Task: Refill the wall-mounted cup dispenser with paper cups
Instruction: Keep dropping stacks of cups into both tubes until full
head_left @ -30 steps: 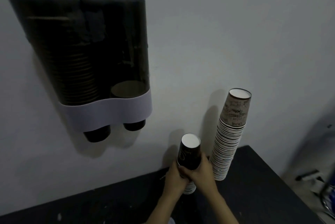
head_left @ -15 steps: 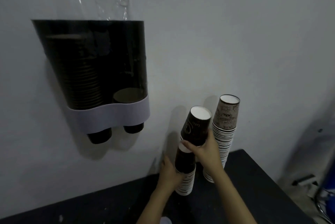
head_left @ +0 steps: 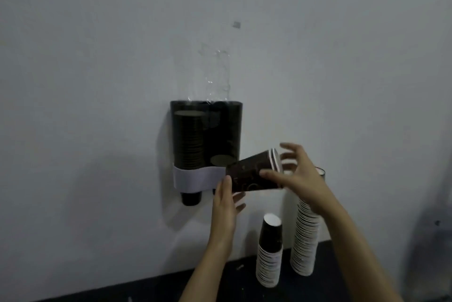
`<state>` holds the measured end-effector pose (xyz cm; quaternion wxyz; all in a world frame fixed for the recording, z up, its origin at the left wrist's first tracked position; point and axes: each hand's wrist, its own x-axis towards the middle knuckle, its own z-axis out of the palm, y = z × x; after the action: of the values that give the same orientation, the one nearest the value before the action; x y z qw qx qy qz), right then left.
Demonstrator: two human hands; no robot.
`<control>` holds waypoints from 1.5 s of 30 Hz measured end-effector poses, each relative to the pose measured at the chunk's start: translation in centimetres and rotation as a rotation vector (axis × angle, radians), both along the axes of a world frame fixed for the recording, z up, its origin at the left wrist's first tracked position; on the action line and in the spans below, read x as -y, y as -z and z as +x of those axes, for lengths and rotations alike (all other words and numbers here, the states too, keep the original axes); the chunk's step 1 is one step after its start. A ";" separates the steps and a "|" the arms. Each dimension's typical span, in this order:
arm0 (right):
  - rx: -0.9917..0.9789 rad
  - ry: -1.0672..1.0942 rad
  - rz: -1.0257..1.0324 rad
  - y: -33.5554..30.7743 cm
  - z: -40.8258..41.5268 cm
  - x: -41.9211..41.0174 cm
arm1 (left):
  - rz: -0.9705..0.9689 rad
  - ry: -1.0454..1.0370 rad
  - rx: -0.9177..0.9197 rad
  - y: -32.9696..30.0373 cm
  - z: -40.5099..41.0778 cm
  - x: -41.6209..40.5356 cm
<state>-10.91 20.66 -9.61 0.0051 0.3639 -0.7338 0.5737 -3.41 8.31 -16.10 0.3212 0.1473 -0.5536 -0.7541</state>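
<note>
A dark, smoked cup dispenser (head_left: pixel 206 145) hangs on the pale wall (head_left: pixel 97 57), with a white band across its lower front and crumpled clear plastic (head_left: pixel 216 76) rising from its open top. Its left tube holds a tall column of cups, with one cup bottom poking out beneath the band; the right tube shows only a cup or two low down. Just right of the dispenser, both hands hold a small nested bunch of dark paper cups (head_left: pixel 254 172) lying nearly sideways, rims toward the right and bases toward the white band. The left hand (head_left: pixel 226 203) cups the base end from below, thumb up against it. The right hand (head_left: pixel 297 174) presses its thumb on the cups' side while its other fingers spread wide past the rims. Below, on the dark worktop (head_left: pixel 342 284) along its back edge against the wall, a short stack of cups (head_left: pixel 269 252) stands upside down, and a taller stack (head_left: pixel 305 240) stands just right of it, partly behind the right forearm.
</note>
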 end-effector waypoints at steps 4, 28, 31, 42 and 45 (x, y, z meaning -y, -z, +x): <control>-0.223 0.081 -0.225 -8.1 1.9 3.9 | 0.091 -0.010 0.148 0.4 2.2 2.7; -0.452 -0.027 0.580 -12.9 -1.7 20.8 | 0.061 -0.064 0.335 2.0 3.2 8.7; -0.473 -0.037 0.386 -11.4 -1.5 20.1 | 0.029 -0.033 0.327 2.2 2.1 7.9; -0.253 0.231 -0.137 8.7 -4.7 6.0 | -0.074 0.002 0.394 7.5 -2.1 5.8; 0.168 0.288 0.147 17.7 -6.9 3.1 | -0.175 0.071 0.592 11.8 -3.1 4.5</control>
<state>-17.81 17.58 -27.34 -0.0011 0.2053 -0.8161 0.5402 -6.55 3.78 -27.91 0.1309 0.3130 -0.6908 -0.6385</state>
